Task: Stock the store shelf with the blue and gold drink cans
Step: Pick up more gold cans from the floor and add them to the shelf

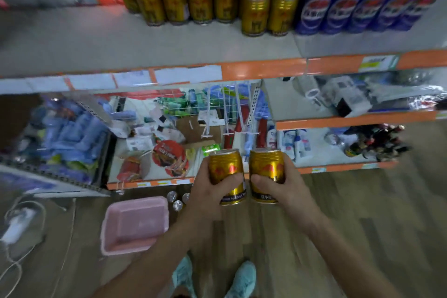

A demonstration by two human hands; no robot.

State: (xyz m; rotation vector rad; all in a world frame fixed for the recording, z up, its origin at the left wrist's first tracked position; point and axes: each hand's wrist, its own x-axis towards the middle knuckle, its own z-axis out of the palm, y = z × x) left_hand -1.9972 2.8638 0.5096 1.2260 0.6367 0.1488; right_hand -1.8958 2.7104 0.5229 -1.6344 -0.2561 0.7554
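My left hand (208,191) grips one gold drink can (226,167) and my right hand (285,186) grips a second gold can (266,164). Both cans are upright, side by side, held in front of me below the top shelf (145,41). On that shelf stand several gold cans (200,0) in rows at the middle. Several blue cans (362,5) stand to their right. The left part of the shelf is bare. Three more cans (177,201) stand on the floor, seen from above, beside my left wrist.
A pink plastic basin (135,222) lies on the wooden floor at the left, by the loose cans. Lower shelves hold snack packs, wire racks, bottles and white goods. A white cable and charger lie on the floor at far left. My feet are below.
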